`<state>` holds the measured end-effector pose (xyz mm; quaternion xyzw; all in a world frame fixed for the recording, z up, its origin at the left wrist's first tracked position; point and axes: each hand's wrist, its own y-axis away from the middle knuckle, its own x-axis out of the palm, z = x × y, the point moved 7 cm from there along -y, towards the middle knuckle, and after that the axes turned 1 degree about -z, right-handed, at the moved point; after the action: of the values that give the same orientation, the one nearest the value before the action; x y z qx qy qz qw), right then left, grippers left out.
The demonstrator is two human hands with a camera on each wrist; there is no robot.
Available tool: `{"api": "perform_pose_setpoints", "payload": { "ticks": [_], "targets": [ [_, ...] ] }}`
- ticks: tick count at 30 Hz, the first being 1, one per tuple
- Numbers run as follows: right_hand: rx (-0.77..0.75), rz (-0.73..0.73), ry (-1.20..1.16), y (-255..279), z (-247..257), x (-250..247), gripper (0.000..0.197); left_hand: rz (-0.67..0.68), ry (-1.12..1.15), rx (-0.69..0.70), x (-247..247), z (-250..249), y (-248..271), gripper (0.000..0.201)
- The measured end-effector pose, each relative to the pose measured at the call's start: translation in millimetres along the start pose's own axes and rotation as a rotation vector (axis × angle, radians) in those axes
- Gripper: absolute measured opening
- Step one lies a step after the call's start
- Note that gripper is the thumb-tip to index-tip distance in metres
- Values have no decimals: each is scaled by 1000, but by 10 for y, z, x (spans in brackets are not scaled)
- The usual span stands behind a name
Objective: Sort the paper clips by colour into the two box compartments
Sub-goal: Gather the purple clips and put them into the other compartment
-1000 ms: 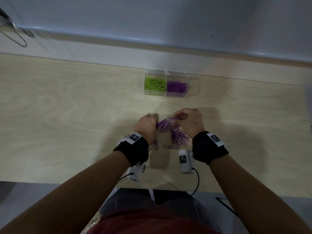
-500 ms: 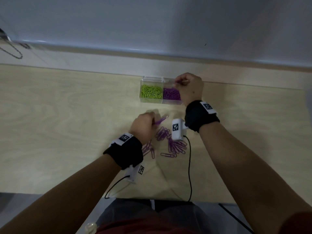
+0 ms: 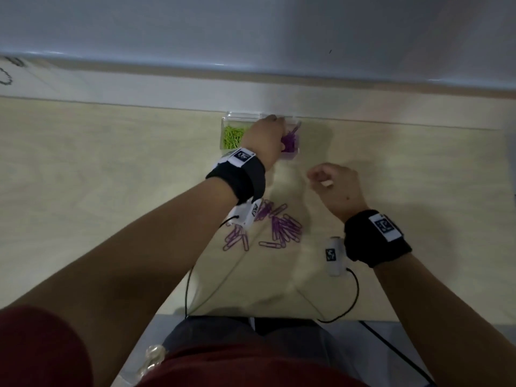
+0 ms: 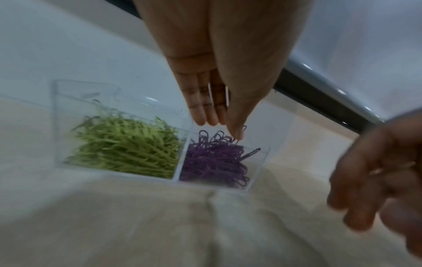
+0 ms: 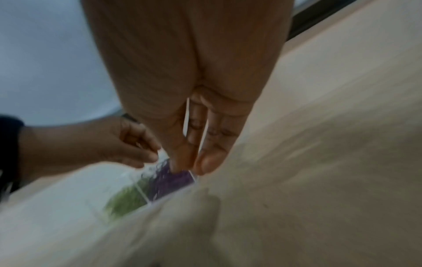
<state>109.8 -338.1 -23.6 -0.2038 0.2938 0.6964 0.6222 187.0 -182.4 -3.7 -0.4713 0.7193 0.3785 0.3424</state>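
- Over the right-hand compartment of the clear box point(image 3: 296, 157), the left hand point(image 3: 265, 141) hangs with fingers straight and close together, thumb tip just above the heap of purple clips point(image 4: 214, 162); I see nothing pinched in it.
- One purple clip point(image 4: 250, 154) leans against the outer wall of that compartment, its end up near the rim.
- The green clips point(image 4: 128, 146) fill the left compartment, with no purple among them that I can see.
- Near the box, to its right and above the table point(image 3: 111, 219), the right hand point(image 3: 335, 188) hovers loosely curled and appears empty; the right wrist view is too blurred to settle it.
- Closer to the person, the loose purple clips point(image 3: 282, 227) lie scattered on the wood, so the sorting is unfinished.
- Risks, as I judge them: the leaning clip could tip over the wall if a finger or sleeve brushes it.
- The left forearm passes right over the loose pile, and the wrist camera or its cable might drag clips about.
- The light box could slide if a hand knocks its wall.
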Motion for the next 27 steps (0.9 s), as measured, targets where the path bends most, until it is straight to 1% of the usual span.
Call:
{"api": "perform_pose_setpoints", "payload": {
  "ticks": [1,2,3,4,5,6,7,8,9,10,12,14,15,18,20,22,27],
  "targets": [
    [-27,96,65,95,-30,88,23,-34,8,66,-32,-4,105,21],
    [-58,217,140,192,-46,204,32,-58,17,130,-46,24,249,17],
    [-73,351,242,297,-63,332,46,-52,11,171,-32,96,413,15],
    [-59,462,353,403,-91,443,62,-18,-3,168,9,211,586,17],
    [-23,517,437,492,-114,513,74,37,-20,114,81,372,760,25],
    [19,520,476,557,-125,547,84,102,-32,24,161,554,940,38],
    [63,489,482,610,-131,571,94,169,-37,-81,254,743,1126,55],
    [103,444,481,662,-134,594,101,226,-40,-178,346,903,1314,71],
    [134,396,489,711,-121,626,104,266,-49,-239,434,1004,1482,83],
    [151,352,501,759,-98,665,103,286,-62,-260,517,1040,1609,92],
    [169,290,503,823,-47,790,96,286,-90,-244,652,995,1746,104],
    [177,247,462,842,3,914,83,264,-91,-227,751,897,1763,107],
    [178,226,428,840,25,958,73,245,-75,-230,788,858,1744,103],
    [125,203,355,810,89,1042,39,153,43,-260,802,795,1654,75],
    [73,207,381,787,124,1075,27,108,109,-274,786,789,1589,63],
    [43,211,437,746,136,1095,24,93,142,-286,759,759,1532,58],
    [32,269,513,642,154,1108,30,92,200,-322,678,643,1413,38]
  ]
}}
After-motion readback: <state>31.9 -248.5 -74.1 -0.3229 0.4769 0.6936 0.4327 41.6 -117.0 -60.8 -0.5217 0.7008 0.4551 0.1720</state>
